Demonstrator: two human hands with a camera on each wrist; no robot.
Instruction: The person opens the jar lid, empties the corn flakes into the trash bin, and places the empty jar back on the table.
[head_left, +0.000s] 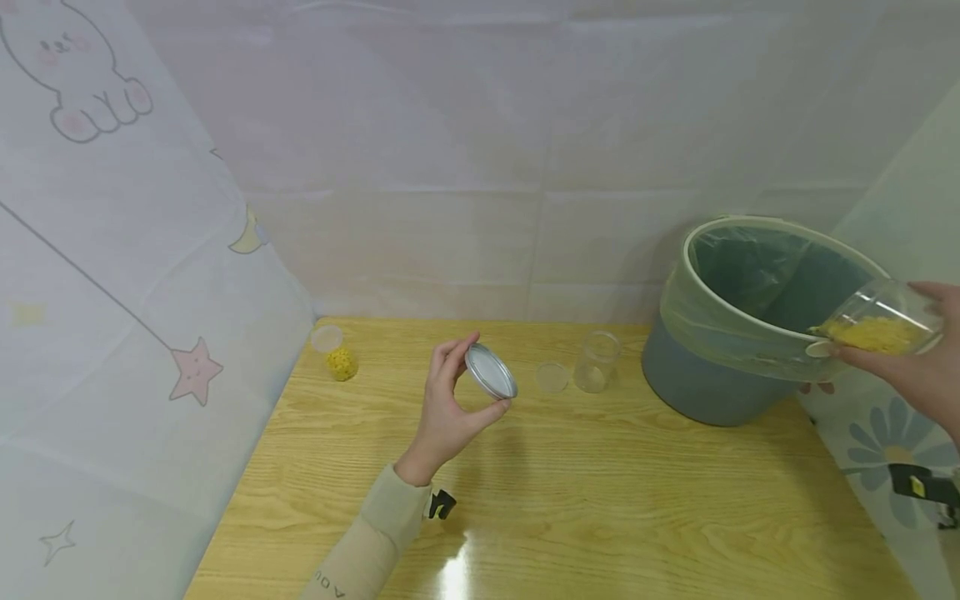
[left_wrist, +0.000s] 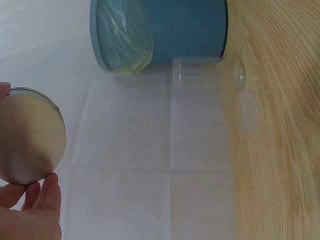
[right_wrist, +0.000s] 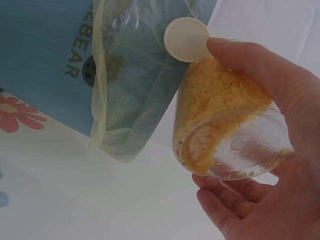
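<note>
Between thumb and fingertips, my left hand (head_left: 442,408) pinches a round silver lid (head_left: 491,372) by its edge, raised above the table. The left wrist view shows one flat metal face of this lid (left_wrist: 30,142). Far to the right, my right hand (head_left: 926,367) grips a clear jar (head_left: 903,304) tipped on its side, its mouth over the rim of the bin (head_left: 705,383). Yellow flakes (head_left: 877,335) lie along the lower side of the jar and reach its mouth. In the right wrist view, my thumb and fingers wrap the jar (right_wrist: 240,145) near its base.
The bin has a translucent liner (head_left: 750,258) folded over its rim and a cream round knob (right_wrist: 186,39). Beside it on the wooden table stand a clear jar (head_left: 597,362) and a clear disc (head_left: 552,377). A jar of yellow pieces (head_left: 341,363) stands back left. Cloth walls (head_left: 420,167) enclose the table.
</note>
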